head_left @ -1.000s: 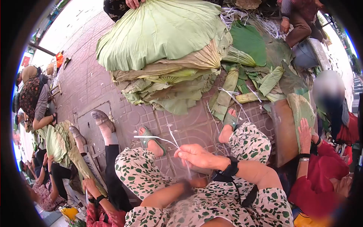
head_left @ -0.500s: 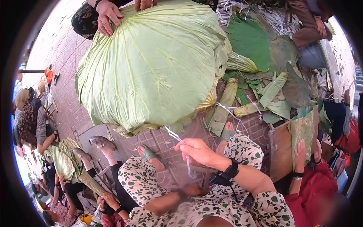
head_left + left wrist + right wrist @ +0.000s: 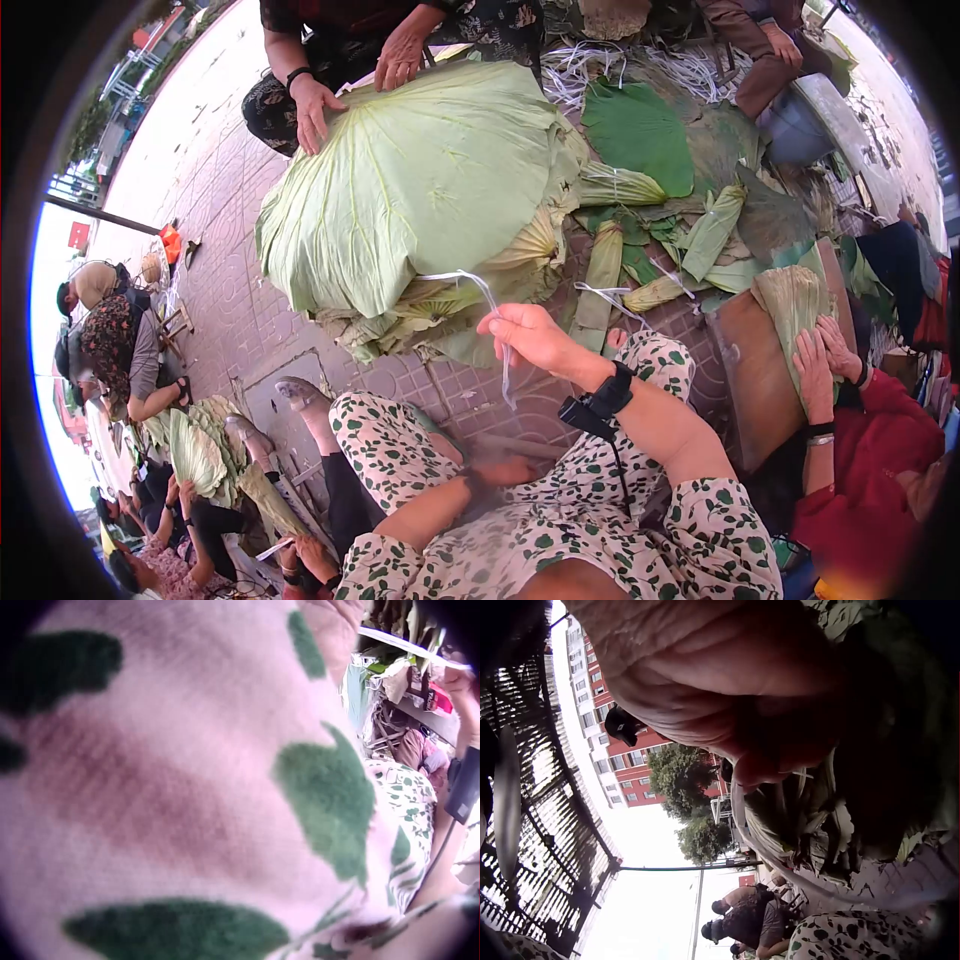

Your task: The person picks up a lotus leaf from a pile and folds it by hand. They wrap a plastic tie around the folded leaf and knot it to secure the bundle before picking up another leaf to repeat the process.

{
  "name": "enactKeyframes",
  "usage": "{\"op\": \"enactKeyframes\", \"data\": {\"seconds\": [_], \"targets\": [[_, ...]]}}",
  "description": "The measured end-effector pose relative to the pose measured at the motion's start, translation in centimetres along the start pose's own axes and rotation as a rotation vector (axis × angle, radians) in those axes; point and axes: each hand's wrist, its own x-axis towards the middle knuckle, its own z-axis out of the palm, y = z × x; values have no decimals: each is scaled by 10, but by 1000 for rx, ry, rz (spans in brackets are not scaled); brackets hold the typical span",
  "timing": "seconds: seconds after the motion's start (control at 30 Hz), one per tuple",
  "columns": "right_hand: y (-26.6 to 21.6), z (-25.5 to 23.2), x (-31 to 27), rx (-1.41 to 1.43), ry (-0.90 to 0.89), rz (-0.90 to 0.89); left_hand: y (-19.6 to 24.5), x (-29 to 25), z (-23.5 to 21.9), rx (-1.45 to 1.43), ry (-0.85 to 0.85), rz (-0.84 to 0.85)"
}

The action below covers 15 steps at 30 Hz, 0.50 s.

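Note:
My right hand [image 3: 525, 335] pinches a white plastic strip [image 3: 480, 285] between thumb and fingers in the head view. One end reaches left over the edge of the leaf pile and the other hangs below the hand. From the right wrist view, the strip [image 3: 780, 866] curves away from curled fingers. My left hand [image 3: 503, 470] lies low across my lap, by the leaf-print trousers, with nothing seen in it; the left wrist view is mostly filled by that cloth [image 3: 187, 772]. In front stands a pile of large lotus leaves [image 3: 420, 180], a broad pale green one on top.
Across the pile, a person's hands [image 3: 315, 110] touch the top leaf. Tied leaf bundles [image 3: 600, 280] and a darker green leaf [image 3: 640, 135] lie to the right. A seated person in red presses leaves on a brown board [image 3: 745, 370]. Others sit at left on the paving [image 3: 215, 275].
My right hand has risen and moved slightly right with the strip. The top leaf has been spread over the pile by the person opposite, whose hands now show. My left hand stays in my lap.

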Motion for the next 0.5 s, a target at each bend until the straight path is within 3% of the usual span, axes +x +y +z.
{"op": "enactKeyframes", "data": {"seconds": [0.07,0.1,0.17,0.2,0.27,0.33,0.5], "targets": [[10,6,-5,-53,17,-25,-12,13,7,306,132,-141],[15,7,-6,-79,53,-16,14,10,3,315,140,-133],[22,10,-13,-86,116,-6,116,-6,-10,31,295,-392],[25,11,-20,-95,114,-20,137,-14,-12,43,303,-381],[25,10,-34,-1,148,-27,164,-27,-16,-218,638,-280],[21,8,-50,47,190,-50,177,-43,-34,-170,667,-216],[-2,0,-97,51,256,-117,220,-98,-57,-205,935,-11]]}}
